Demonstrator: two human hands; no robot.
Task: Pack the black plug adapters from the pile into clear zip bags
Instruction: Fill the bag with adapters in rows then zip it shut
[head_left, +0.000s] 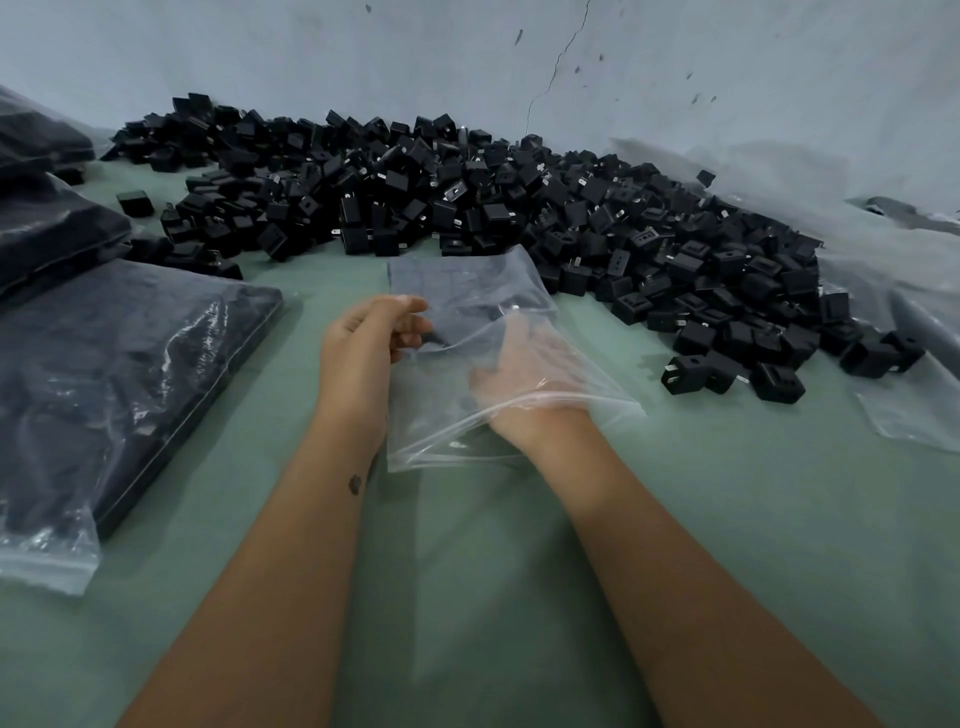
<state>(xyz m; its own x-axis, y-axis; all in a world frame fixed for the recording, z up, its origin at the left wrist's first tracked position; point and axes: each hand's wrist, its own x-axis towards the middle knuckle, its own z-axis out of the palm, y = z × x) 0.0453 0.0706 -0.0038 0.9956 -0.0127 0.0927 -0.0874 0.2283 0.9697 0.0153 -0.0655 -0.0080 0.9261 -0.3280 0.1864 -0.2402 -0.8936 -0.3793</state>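
Clear, soft plastic zip bag (467, 291), held just above the green desk (467, 545) in front of the pile, mouth toward the person, far end lying against the nearest adapters. Inside, near the middle, something dark, seemingly one or a few small black plug adapters (441, 340), blurred through the film; count not readable.

Right hand (519, 364) pushed in through the mouth up to the wrist, fingers spread and fairly straight under the plastic; whether anything is pinched there cannot be told. Left hand (363, 343) outside at the bag's left edge, fingers and thumb curled together and pinching the film, so that grip is clamped on the bag.

Judged progress: well under way but far from finished. To the left, one large filled clear bag of black adapters (130, 374) lying flat, with further dark filled bags (47, 223) stacked behind it. Remaining: a broad heap of loose black cube-shaped plug adapters (493, 202) across the back of the desk against the pale wall (467, 62). This bag looks barely started. More crumpled clear plastic (909, 405) at the far right.
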